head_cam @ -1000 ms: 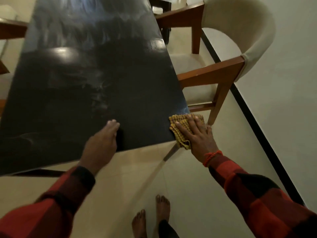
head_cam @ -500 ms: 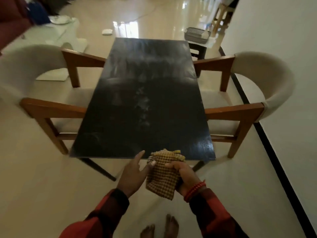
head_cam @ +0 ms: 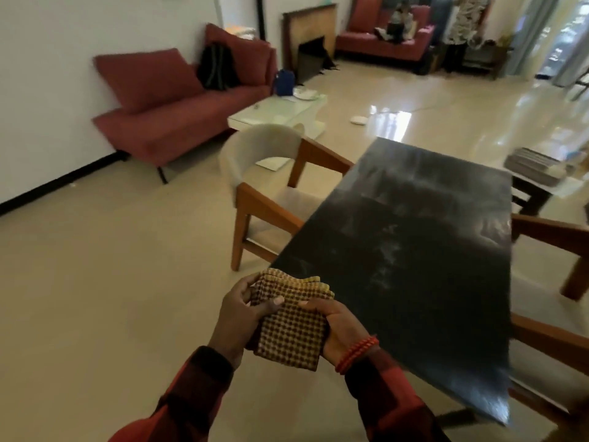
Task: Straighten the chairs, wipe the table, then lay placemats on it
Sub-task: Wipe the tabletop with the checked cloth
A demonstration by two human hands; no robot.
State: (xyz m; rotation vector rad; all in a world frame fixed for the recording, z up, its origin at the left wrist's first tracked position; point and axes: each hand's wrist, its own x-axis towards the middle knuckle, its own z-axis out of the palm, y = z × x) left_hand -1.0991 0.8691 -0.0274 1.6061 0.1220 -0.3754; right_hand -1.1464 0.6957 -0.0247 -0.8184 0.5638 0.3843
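Pinching from both sides, a folded yellow-and-brown checked cloth (head_cam: 291, 327) is held off the black rectangular table (head_cam: 414, 266). Left hand (head_cam: 242, 314) and right hand (head_cam: 342, 327) fingers are curled onto it.

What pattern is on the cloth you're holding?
The cloth has a small yellow-and-brown check, seen in the head view, folded between both hands.

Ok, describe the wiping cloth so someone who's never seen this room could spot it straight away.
Find the long black table with wooden chairs on both sides. Just off its near left corner, two hands, the left hand and right hand, hold a folded cloth above the floor. It's the only yellow-and-brown checked thing around.
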